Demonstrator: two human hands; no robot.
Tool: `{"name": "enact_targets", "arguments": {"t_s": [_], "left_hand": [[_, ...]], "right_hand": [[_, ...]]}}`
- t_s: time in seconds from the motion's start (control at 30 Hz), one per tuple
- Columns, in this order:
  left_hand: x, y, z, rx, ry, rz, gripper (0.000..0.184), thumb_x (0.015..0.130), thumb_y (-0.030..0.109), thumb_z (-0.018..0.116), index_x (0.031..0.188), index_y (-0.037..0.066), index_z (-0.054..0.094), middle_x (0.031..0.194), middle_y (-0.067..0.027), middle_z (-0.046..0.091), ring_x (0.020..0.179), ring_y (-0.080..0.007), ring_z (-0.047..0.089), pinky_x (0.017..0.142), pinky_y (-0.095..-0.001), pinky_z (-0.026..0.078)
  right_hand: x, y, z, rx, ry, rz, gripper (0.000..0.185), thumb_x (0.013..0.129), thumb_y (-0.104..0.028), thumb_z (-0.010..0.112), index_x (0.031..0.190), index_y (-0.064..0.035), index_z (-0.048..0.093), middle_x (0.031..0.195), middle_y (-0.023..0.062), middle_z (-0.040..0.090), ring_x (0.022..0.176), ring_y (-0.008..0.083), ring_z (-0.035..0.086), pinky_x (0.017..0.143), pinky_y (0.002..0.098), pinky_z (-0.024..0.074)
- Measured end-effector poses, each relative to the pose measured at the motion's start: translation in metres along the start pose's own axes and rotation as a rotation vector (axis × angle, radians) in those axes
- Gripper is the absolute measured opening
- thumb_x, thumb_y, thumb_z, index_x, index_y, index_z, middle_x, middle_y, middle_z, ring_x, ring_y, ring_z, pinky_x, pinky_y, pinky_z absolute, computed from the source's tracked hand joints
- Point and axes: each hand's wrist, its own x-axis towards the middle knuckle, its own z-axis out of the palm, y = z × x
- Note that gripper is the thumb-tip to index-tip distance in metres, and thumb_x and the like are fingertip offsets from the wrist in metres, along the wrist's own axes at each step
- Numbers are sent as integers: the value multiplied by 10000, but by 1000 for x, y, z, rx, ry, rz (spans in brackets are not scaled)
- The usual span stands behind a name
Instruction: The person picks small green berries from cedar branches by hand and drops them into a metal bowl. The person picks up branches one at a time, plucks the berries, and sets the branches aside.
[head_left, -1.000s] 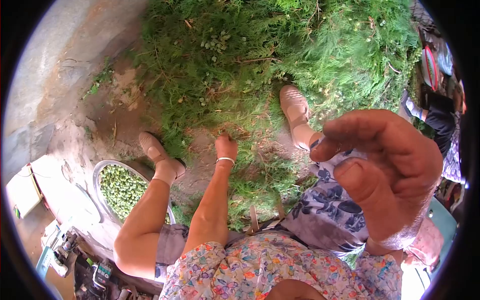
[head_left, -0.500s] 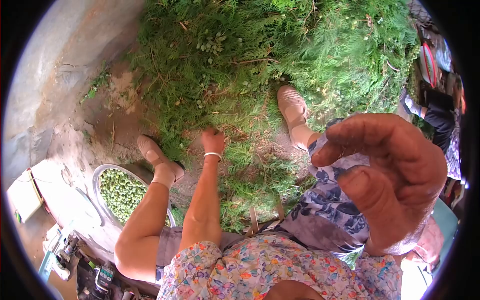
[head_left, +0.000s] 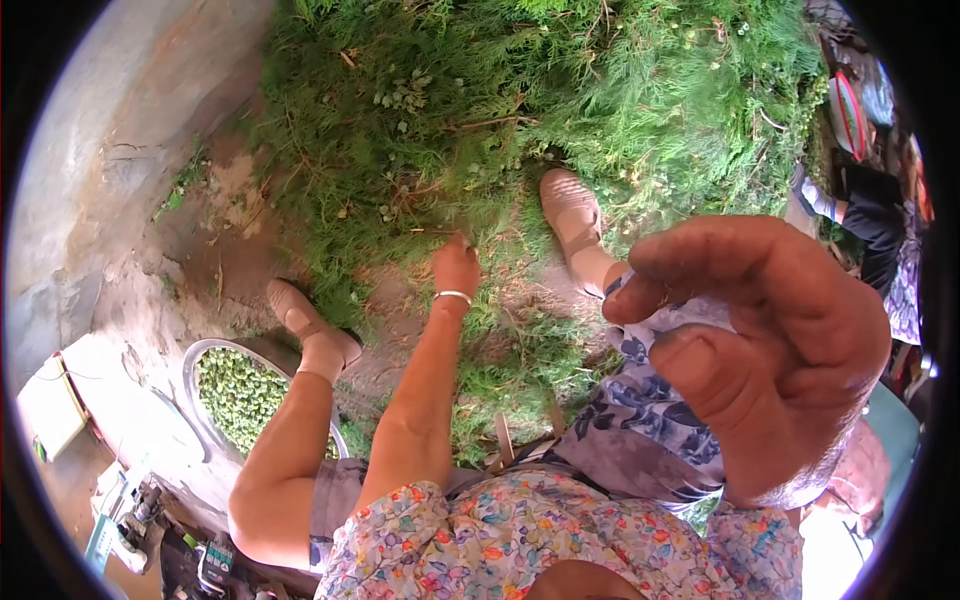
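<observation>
Close to the camera on the right, my right hand is raised with curved fingers. A gap shows between its thumb and fingertips, and nothing is visible in it. Dark stains mark the fingertips. My left hand, with a white bracelet at the wrist, reaches down between my feet to the leafy ground. Its fingers look closed; whatever they hold is hidden or too small to name. Just beyond it spreads a pile of green feathery conifer branches, with pale seed cones among them.
A metal basin of small green cones stands beside my left leg. The wall rises at the left. Another person's leg and a red-rimmed round object are at the far right.
My left hand has moved right and slightly farther out over the ground. My right hand keeps its curved pose, shifting slightly left in view.
</observation>
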Motion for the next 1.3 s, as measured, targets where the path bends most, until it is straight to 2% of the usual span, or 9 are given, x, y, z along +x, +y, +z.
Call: {"name": "enact_targets", "arguments": {"t_s": [0.2, 0.33, 0.43, 0.5, 0.77, 0.9, 0.97, 1.07, 1.3], "left_hand": [[-46, -61, 19, 287, -347, 316, 69, 747, 70, 608, 774, 18, 646, 751, -210, 643, 720, -378, 628, 623, -452, 500], [-73, -76, 10, -4, -407, 104, 66, 734, 70, 611, 726, 18, 651, 717, -196, 645, 686, -352, 636, 609, -412, 501], [-75, -103, 7, -758, 356, -534, 89, 707, 60, 648, 760, -10, 661, 683, -144, 651, 613, -206, 610, 596, -327, 492], [-66, -124, -17, -416, 659, -538, 92, 711, 55, 659, 769, -15, 662, 681, -131, 648, 608, -177, 586, 601, -314, 483], [-39, -140, -93, 199, 531, -636, 219, 687, 144, 705, 831, -15, 658, 780, -226, 662, 772, -419, 634, 744, -444, 500], [-47, -147, -83, 223, 517, -579, 206, 704, 106, 688, 844, -33, 630, 780, -219, 661, 738, -343, 655, 686, -434, 516], [-51, -141, -77, -637, 457, -946, 127, 731, 54, 663, 814, -26, 608, 769, -193, 649, 666, -246, 637, 556, -389, 509], [-58, -99, -78, -1363, 339, -827, 49, 772, 8, 645, 778, -10, 599, 707, -148, 618, 579, -164, 579, 440, -297, 440], [-49, -39, -75, -1241, 234, -860, 86, 828, 35, 648, 793, 23, 571, 605, -73, 571, 456, -141, 482, 384, -259, 363]], "right_hand": [[-2, 1, -3, 1, -75, -36, 417, 797, -207, 744, 1042, 94, 593, 886, 141, 651, 810, 197, 653, 734, 302, 523], [-7, -6, 7, -50, 43, 76, 481, 781, -298, 751, 1035, 81, 598, 877, 128, 645, 805, 201, 650, 744, 318, 520], [-6, -3, 5, -61, 71, 90, 521, 767, -348, 756, 1028, 76, 601, 869, 118, 639, 794, 199, 645, 746, 319, 515], [-4, -2, 4, -64, 56, 106, 534, 761, -364, 758, 1024, 75, 602, 866, 114, 635, 788, 197, 642, 745, 317, 513], [-3, -1, 8, -103, 6, 73, 516, 770, -346, 757, 1017, 80, 604, 866, 115, 627, 782, 194, 638, 737, 317, 511], [0, -2, 10, -105, -2, 65, 508, 781, -338, 750, 1020, 85, 601, 860, 118, 626, 788, 194, 638, 735, 314, 513], [-1, 0, 11, -90, -4, 1, 471, 795, -301, 736, 1025, 86, 597, 857, 119, 631, 793, 191, 636, 737, 313, 514], [-1, -4, 9, -114, -35, 28, 425, 803, -255, 720, 1027, 84, 594, 864, 119, 636, 800, 189, 635, 745, 310, 514], [-3, -1, 4, -149, -71, -14, 337, 820, -161, 686, 1019, 91, 586, 872, 123, 638, 813, 188, 636, 758, 300, 509]]}}
